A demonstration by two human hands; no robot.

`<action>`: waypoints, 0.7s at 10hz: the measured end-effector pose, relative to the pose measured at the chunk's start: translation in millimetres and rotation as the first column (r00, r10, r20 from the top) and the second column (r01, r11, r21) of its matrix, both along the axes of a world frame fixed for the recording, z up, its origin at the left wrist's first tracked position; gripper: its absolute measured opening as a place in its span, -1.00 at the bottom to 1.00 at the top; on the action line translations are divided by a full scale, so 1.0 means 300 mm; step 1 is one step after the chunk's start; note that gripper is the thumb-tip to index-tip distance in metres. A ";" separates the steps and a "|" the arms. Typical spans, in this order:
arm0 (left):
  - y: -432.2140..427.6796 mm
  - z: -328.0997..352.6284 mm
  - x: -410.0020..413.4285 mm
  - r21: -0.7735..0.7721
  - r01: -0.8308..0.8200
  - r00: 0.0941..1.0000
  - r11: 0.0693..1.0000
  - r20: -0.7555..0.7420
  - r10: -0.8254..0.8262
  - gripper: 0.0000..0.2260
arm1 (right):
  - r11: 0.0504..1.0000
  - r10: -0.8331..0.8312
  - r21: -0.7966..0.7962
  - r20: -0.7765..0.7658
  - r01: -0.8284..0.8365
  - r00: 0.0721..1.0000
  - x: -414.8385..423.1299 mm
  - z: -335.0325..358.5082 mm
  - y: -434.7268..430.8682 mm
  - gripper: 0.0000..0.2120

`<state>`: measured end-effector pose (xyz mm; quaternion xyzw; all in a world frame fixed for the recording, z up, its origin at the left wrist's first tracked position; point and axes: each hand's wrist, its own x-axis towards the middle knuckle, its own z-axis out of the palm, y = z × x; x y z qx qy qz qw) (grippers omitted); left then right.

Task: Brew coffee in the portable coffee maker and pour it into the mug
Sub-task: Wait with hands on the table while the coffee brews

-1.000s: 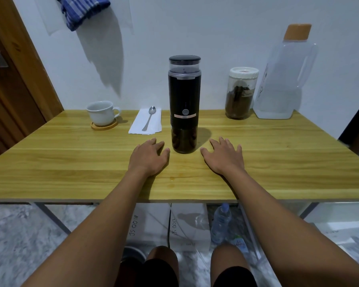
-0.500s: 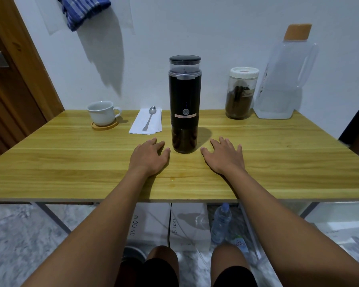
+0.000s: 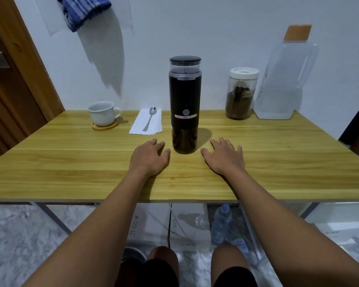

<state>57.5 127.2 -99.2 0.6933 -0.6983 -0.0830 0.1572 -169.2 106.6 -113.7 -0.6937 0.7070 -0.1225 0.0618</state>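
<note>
The left hand lies palm down on the wooden table, fingers relaxed and slightly spread, holding nothing; its thumb tip sits just left of the portable coffee maker without touching it. The right hand mirrors this pose just right of the coffee maker, flat, fingers fanned, also apart from it. Both forearms extend straight forward over the near table edge. The coffee maker stands upright between the two hands, black body, lid on, dark liquid visible in its clear lower chamber. Left of the coffee maker and farther back, a spoon rests on a folded white napkin; farther left, the white mug sits on a round wooden coaster. Right of the coffee maker, against the wall, stand a jar of coffee grounds and a clear water jug.
</note>
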 end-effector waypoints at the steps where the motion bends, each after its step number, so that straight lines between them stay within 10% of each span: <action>1: -0.002 -0.003 0.002 -0.005 0.000 1.000 1.000 0.002 0.000 -0.51 | 1.000 0.003 0.002 -0.003 -0.003 1.000 0.000 0.001 0.000 -0.37; 7: -0.010 -0.010 0.006 -0.012 0.004 1.000 1.000 0.008 -0.004 -0.51 | 1.000 -0.001 0.001 0.003 0.001 1.000 -0.001 0.000 -0.002 -0.36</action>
